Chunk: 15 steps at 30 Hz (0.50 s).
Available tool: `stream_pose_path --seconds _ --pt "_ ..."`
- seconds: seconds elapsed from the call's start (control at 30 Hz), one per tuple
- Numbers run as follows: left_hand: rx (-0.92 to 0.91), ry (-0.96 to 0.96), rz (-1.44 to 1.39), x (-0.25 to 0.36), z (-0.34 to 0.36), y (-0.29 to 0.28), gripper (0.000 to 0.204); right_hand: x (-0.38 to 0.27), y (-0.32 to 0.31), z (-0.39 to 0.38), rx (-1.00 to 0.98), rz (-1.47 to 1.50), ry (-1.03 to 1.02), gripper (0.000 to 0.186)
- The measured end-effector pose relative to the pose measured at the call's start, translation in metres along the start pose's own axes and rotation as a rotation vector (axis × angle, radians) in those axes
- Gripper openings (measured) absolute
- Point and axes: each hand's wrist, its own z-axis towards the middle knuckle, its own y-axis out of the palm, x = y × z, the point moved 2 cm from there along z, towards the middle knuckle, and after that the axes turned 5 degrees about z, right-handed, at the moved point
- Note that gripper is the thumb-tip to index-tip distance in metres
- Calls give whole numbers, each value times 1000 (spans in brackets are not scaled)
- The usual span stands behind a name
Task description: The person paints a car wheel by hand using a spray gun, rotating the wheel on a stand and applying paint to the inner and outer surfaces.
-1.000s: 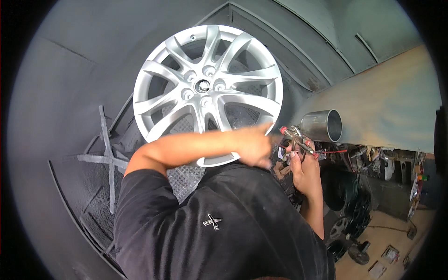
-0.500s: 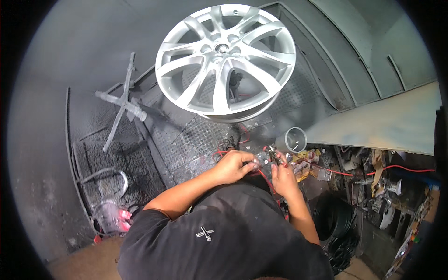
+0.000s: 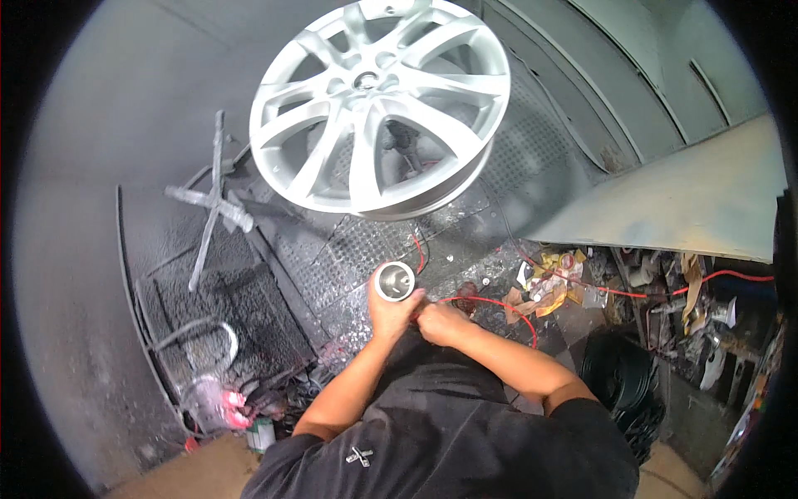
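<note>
At the left of the frame, a grey-coated crossed bar [image 3: 214,200] stands near the dark wall, with a curved metal tube [image 3: 223,328] below it over a rough black surface. A glossy pink-red patch [image 3: 236,409] shows at the lower left, a small can [image 3: 260,434] just beside it. A silver alloy wheel [image 3: 366,81] fills the upper middle, spokes facing up, raised over the patterned floor [image 3: 349,248]. Just below the centre, the person's left hand [image 3: 389,318] has its fingers wrapped around a round metal cup [image 3: 396,286], whose open mouth faces the camera. Touching it on the right, the right hand [image 3: 443,324] is curled; I cannot tell whether its fingers are clamped on anything. A red hose [image 3: 499,303] curves rightward from near that hand. Farther right lie crumpled papers [image 3: 555,287], then stacked black tyres [image 3: 619,370] at the lower right, below a pale panel [image 3: 673,204].
</note>
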Motion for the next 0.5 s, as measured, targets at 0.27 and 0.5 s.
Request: stream_pose_path --seconds 0.27,0.5 --pt "163 63 66 -105 76 -6 59 59 23 128 181 60 -211 33" --pt "170 205 91 -195 198 8 42 136 31 276 239 87 -306 39"
